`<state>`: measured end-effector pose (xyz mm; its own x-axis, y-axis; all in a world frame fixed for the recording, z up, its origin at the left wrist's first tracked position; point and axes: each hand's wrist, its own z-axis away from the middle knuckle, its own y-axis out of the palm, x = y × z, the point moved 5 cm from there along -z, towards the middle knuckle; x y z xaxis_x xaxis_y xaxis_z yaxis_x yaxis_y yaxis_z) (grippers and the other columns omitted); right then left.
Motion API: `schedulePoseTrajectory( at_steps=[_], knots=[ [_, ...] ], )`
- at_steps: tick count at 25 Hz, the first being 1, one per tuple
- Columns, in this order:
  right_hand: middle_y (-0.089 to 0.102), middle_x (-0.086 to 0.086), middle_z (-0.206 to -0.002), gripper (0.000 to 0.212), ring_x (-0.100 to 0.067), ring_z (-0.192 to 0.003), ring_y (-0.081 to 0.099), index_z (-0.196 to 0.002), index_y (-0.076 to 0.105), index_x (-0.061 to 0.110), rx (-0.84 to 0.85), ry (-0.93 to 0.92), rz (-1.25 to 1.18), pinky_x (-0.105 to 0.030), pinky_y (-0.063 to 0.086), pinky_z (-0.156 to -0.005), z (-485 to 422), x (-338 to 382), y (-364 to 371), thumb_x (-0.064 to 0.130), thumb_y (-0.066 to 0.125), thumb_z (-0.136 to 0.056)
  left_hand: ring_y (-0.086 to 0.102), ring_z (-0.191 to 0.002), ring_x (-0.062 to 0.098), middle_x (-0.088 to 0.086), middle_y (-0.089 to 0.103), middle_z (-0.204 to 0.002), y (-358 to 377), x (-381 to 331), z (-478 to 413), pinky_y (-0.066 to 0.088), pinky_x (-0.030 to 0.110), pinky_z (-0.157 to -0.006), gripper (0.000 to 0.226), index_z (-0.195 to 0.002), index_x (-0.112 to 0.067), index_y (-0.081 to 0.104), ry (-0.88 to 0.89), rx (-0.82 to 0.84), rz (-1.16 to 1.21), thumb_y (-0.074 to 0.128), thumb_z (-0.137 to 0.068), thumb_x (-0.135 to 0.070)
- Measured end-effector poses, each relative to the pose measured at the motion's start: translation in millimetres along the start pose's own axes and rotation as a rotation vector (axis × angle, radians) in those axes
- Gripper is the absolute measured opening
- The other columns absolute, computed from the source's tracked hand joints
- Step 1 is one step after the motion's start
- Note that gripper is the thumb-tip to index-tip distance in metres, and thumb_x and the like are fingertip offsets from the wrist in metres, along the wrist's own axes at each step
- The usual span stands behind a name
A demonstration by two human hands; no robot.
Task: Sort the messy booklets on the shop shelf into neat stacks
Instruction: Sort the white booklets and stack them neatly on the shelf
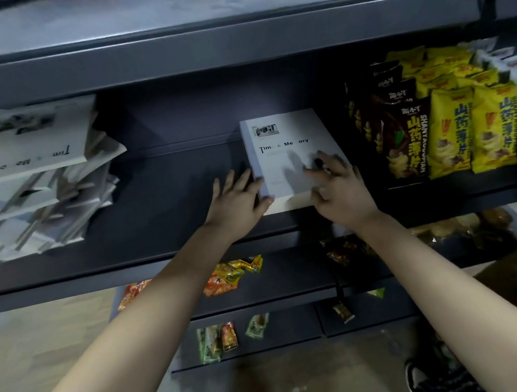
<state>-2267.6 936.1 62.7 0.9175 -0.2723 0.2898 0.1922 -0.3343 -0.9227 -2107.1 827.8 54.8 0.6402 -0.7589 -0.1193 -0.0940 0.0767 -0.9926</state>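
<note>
A neat stack [282, 161] of white booklets is placed on the dark shelf [155, 200], right of the middle, just beside the snack bags [454, 130]. Its left edge is touched by the left hand [238, 198] with straight fingers. Its cover is pressed by the right hand [338, 189] (fingers spread, nothing gripped). A messy pile [42, 186] is seen at the left end.

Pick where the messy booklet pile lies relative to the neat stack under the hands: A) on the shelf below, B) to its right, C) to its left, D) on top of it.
C: the messy pile slumps at the left end of the shelf, apart from the neat stack, with snack bags on the stack's right.
</note>
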Motion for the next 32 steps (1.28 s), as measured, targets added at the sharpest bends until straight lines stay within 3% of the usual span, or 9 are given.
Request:
schedulePoseTrajectory(
  at_steps=[3, 7, 14, 24, 28, 32],
  knots=[
    [0.026, -0.008, -0.153, 0.049, -0.038, -0.138, 0.023, -0.132, 0.052, 0.022, -0.11, -0.017, -0.069, -0.057, 0.024, -0.109, -15, 34, -9, 0.034, 0.044, -0.084, 0.005, -0.145, 0.027, 0.004, 0.016, -0.157, -31, 9, 6, 0.0, 0.047, -0.117, 0.048, -0.143, -0.025, 0.034, 0.013, -0.144, 0.004, 0.036, -0.098, -0.042],
    [0.022, -0.01, -0.154, 0.05, -0.039, -0.139, 0.019, -0.136, 0.047, 0.021, -0.115, -0.135, -0.076, -0.059, 0.023, -0.108, -37, 87, -12, 0.028, 0.056, -0.087, 0.011, -0.144, 0.028, 0.008, 0.024, -0.154, -68, 28, 20, 0.001, 0.045, -0.117, 0.047, -0.142, -0.021, 0.038, 0.009, -0.317, -0.003, 0.043, -0.096, -0.03],
    [0.019, -0.012, -0.155, 0.051, -0.04, -0.139, 0.019, -0.137, 0.046, 0.022, -0.101, -0.243, -0.135, -0.058, 0.02, -0.11, -68, 181, -7, 0.028, 0.057, -0.088, 0.026, -0.139, 0.036, 0.016, 0.039, -0.145, -122, 102, 52, 0.007, 0.048, -0.115, 0.048, -0.131, -0.015, 0.053, -0.101, -0.475, -0.045, 0.044, -0.086, -0.027],
    [0.018, -0.008, -0.155, 0.053, -0.034, -0.14, 0.014, -0.139, 0.043, 0.023, -0.062, -0.395, -0.198, -0.057, 0.019, -0.111, -95, 317, 12, 0.028, 0.057, -0.088, 0.023, -0.139, 0.037, 0.014, 0.034, -0.149, -157, 221, 106, 0.009, 0.053, -0.114, 0.049, -0.135, -0.016, 0.047, -0.262, -0.475, -0.101, 0.053, -0.087, -0.022],
    [0.015, -0.004, -0.156, 0.054, -0.033, -0.143, 0.007, -0.14, 0.041, 0.024, -0.041, -0.436, -0.194, -0.058, 0.016, -0.112, -101, 368, 31, 0.034, 0.055, -0.088, 0.013, -0.142, 0.034, 0.008, 0.021, -0.155, -152, 276, 133, 0.005, 0.05, -0.115, 0.06, -0.144, -0.025, 0.032, -0.383, -0.342, -0.097, 0.047, -0.091, -0.049],
    [0.004, 0.004, -0.158, 0.059, -0.033, -0.143, -0.008, -0.145, 0.026, 0.033, 0.11, -0.37, -0.097, -0.057, 0.009, -0.114, -105, 394, 55, 0.043, 0.047, -0.09, 0.005, -0.144, 0.032, 0.001, 0.013, -0.158, -141, 302, 150, 0.004, 0.049, -0.115, 0.075, -0.147, -0.033, 0.021, -0.409, -0.244, -0.034, 0.035, -0.084, -0.07]
  ],
)
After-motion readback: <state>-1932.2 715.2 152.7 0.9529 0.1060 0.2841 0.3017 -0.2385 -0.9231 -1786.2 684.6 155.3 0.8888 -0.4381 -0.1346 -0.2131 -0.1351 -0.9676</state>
